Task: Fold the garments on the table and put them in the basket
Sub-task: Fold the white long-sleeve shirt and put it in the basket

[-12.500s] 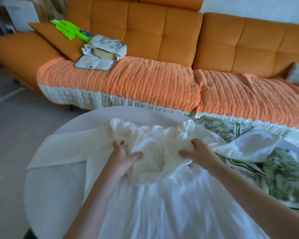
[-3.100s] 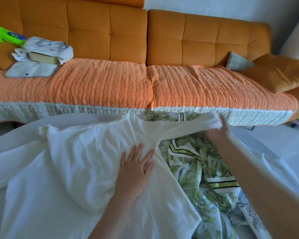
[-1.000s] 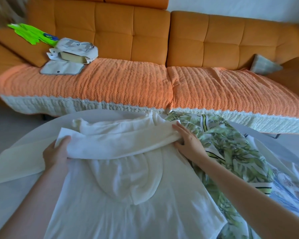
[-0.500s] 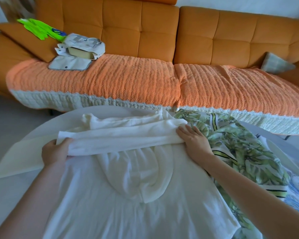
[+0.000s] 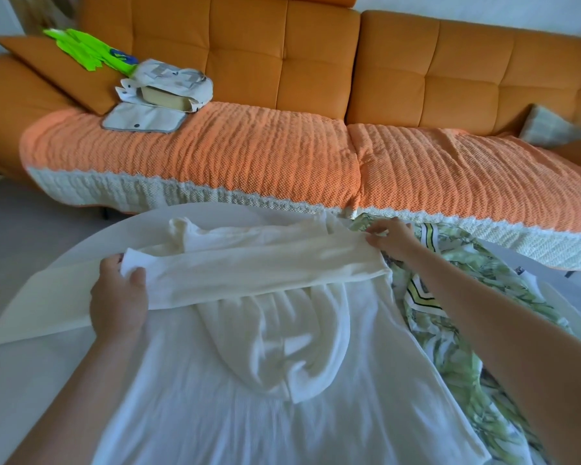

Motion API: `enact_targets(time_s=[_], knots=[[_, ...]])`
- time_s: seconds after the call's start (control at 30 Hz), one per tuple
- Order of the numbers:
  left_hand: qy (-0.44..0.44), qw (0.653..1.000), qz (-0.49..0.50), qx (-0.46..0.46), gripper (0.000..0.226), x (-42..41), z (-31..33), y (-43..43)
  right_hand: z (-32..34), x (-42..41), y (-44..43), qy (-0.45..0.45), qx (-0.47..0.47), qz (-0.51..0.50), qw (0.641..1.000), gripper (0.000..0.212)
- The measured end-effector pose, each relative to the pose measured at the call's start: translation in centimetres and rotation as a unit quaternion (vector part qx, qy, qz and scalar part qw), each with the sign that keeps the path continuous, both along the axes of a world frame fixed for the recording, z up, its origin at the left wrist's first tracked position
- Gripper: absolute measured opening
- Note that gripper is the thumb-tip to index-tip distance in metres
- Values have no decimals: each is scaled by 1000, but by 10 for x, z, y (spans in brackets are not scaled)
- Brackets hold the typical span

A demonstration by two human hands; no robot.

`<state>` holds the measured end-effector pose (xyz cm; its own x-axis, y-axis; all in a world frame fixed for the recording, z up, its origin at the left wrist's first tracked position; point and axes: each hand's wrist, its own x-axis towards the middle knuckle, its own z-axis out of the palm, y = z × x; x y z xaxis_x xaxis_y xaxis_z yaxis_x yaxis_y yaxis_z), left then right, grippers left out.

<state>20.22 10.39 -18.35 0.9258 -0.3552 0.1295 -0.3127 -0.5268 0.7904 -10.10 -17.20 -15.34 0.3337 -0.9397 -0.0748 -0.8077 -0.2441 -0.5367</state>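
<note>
A white hooded garment (image 5: 249, 397) lies back-up on the round white table (image 5: 21, 380), its hood spread flat in the middle. One sleeve (image 5: 249, 270) is folded across the shoulders from right to left. My left hand (image 5: 116, 298) pinches the cuff end of that sleeve at the left. My right hand (image 5: 391, 234) grips the fabric at the garment's right shoulder. The other sleeve (image 5: 37, 300) lies stretched out to the left. A green leaf-print garment (image 5: 450, 330) lies crumpled under my right arm. No basket is in view.
An orange sofa (image 5: 316, 62) with an orange-and-white knit cover (image 5: 249, 156) runs along the far side of the table. On its left sit a beige bag (image 5: 168, 85), a flat grey pouch (image 5: 143, 119) and bright green items (image 5: 88, 52). Grey floor shows at the left.
My right hand has slid up and back to the right shoulder corner. My left hand still holds the cuff end, with the sleeve drawn flatter across the shoulders.
</note>
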Motion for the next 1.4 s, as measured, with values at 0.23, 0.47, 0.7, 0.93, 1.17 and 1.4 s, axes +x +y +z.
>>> enact_targets(time_s=[0.23, 0.47, 0.7, 0.93, 1.17, 1.4], knots=[[-283, 929, -230, 62, 41, -51, -1, -28, 8, -3, -22, -225, 181, -24, 957, 17], [-291, 865, -356, 200, 58, -88, -50, -47, -3, 13, -37, 138, 45, -8, 989, 32], [-261, 870, -359, 216, 78, -93, -44, -44, -16, 38, 24, 29, -246, 149, 957, 46], [-163, 883, -396, 190, 66, -89, -29, -39, -57, 31, 66, 184, -89, 279, 938, 99], [-145, 971, -155, 109, 42, -3, -17, 7, -40, 41, 74, 189, -50, 263, 945, 77], [-90, 949, -165, 255, 44, 52, -29, 29, -19, 99, 139, 92, -109, 382, 913, 75]])
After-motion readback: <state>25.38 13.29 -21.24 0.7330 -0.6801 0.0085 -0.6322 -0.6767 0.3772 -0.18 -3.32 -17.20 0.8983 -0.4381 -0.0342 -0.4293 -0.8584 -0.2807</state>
